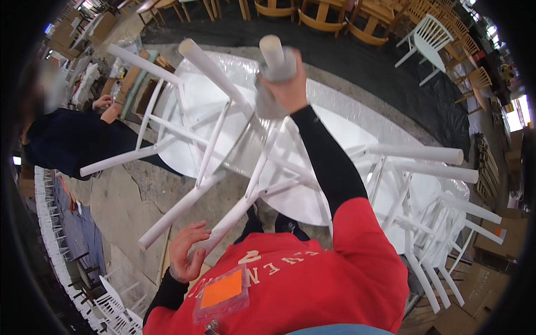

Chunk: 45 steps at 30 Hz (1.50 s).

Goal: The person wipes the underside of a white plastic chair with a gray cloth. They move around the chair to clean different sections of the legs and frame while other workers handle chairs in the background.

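Note:
White chairs with round legs lie upside down on a large plastic-wrapped surface in front of me. My right hand (286,89) is closed around a grey cloth (271,100), which wraps an upturned white chair leg (272,49) near its tip. The cloth is smeared by motion. Lower left, my left hand (188,250) has its fingers apart beside the end of a nearer white leg (229,223); whether it touches that leg I cannot tell. Another leg (181,215) of the same chair group reaches down to the left of this hand. A white seat (296,204) lies under the legs.
More upturned white chairs (413,167) stand at the right. A co-worker in dark clothes (67,139) works at the left, hands near cardboard. Wooden chairs (324,17) line the far side, and an upright white chair (430,44) stands on dark sheeting (368,72).

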### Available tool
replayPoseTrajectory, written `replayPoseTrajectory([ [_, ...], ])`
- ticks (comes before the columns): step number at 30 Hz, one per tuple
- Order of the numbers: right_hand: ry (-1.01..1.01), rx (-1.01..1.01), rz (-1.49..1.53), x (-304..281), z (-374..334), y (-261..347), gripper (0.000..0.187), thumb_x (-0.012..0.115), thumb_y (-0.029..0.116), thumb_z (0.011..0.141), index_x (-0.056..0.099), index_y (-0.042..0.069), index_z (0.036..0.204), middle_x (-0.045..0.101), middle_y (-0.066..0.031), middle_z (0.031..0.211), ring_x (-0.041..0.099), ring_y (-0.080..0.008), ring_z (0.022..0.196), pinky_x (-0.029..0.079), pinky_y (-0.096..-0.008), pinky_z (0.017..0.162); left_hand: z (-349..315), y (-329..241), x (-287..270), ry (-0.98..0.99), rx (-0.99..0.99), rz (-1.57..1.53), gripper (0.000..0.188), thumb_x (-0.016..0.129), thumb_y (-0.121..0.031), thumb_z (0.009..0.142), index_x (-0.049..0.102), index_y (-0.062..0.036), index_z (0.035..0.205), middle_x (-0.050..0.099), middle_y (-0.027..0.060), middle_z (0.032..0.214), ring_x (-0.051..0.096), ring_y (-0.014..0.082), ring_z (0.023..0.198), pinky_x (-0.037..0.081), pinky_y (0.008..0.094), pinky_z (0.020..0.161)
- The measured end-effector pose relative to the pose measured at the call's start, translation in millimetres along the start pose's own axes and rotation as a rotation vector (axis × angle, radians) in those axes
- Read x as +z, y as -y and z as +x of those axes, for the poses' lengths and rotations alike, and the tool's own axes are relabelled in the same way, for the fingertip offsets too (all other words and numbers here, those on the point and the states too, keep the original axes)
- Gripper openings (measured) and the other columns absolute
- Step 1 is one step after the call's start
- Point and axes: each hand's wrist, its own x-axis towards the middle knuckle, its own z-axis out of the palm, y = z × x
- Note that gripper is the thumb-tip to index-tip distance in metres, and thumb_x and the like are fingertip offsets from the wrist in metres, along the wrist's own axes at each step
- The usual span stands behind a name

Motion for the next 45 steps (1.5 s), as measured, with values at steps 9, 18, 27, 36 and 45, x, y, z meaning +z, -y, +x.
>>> replayPoseTrajectory([
  [9, -0.057, 0.350, -0.276, -33.4, -45.9, -73.6, 0.071, 0.089, 0.027, 0.073, 0.046, 0.005, 0.126, 0.067, -0.0195, 0.114, 0.067, -0.0384, 0.105, 0.054, -0.0431, 0.089, 27.9, -5.2, -13.3, 0.093, 0.117, -0.060, 0.022, 0.060, -0.011, 0.086, 0.068, 0.0025, 0.101, 0.073, 0.0202, 0.103, 0.067, 0.0415, 0.111, 0.048, 0.0526, 0.100],
  [18, -0.453, -0.012, -0.328, -95.2, -119.6, -35.5, 0.052, 0.068, 0.021, 0.094, 0.046, -0.003, 0.135, 0.052, -0.0219, 0.133, 0.053, -0.0369, 0.124, 0.041, -0.0395, 0.105, 10.9, -1.4, -4.5, 0.083, -0.083, -0.186, 0.026, 0.057, -0.012, 0.087, 0.068, 0.0039, 0.105, 0.071, 0.0222, 0.107, 0.065, 0.0395, 0.112, 0.047, 0.0466, 0.100],
  [27, -1.519, -0.316, -0.343, -311.1, -87.1, 82.7, 0.058, 0.057, 0.035, 0.105, 0.041, -0.006, 0.143, 0.054, -0.0220, 0.135, 0.057, -0.0262, 0.120, 0.048, -0.0394, 0.101, 10.4, -3.9, -4.4, 0.149, -0.123, -0.129, 0.031, 0.056, -0.022, 0.095, 0.068, 0.0052, 0.105, 0.070, 0.0226, 0.107, 0.065, 0.0364, 0.112, 0.046, 0.0454, 0.101],
  [36, -0.995, 0.222, -0.421, -319.5, -143.3, -28.8, 0.091, 0.093, 0.022, 0.068, 0.044, -0.004, 0.141, 0.058, -0.0183, 0.133, 0.057, -0.0275, 0.124, 0.044, -0.0399, 0.108, 13.8, 5.7, -5.6, 0.145, -0.023, -0.058, 0.030, 0.055, -0.022, 0.099, 0.067, 0.0055, 0.101, 0.071, 0.0204, 0.096, 0.070, 0.0349, 0.096, 0.051, 0.0456, 0.092],
  [45, -0.829, 0.022, -0.614, -335.0, -64.5, 114.7, 0.052, 0.092, 0.024, 0.075, 0.066, 0.000, 0.113, 0.069, -0.0120, 0.114, 0.067, -0.0244, 0.100, 0.052, -0.0369, 0.092, 0.0, -12.1, -0.6, 0.144, -0.149, 0.093, 0.029, 0.057, -0.024, 0.097, 0.068, 0.0035, 0.096, 0.071, 0.0205, 0.094, 0.071, 0.0348, 0.092, 0.052, 0.0464, 0.092],
])
